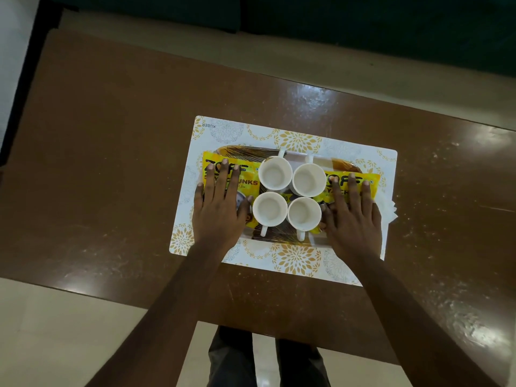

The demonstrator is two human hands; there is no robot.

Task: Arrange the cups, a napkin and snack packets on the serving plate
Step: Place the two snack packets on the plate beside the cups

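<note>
Several white cups [275,177] stand upright in a tight square in the middle of the brown patterned serving plate [245,151]. A yellow snack packet [250,182] lies on the plate's left side, and my left hand [219,208] rests flat on it with fingers spread. A second yellow snack packet [374,180] lies on the right side under my right hand [353,216], also flat with fingers apart. A white napkin [389,209] sticks out at the plate's right edge, mostly hidden by my right hand.
The plate sits on a white placemat [296,258] with gold flower prints, on a glossy brown table [111,163]. The table's near edge runs just in front of my legs. Pale floor lies beyond the far edge.
</note>
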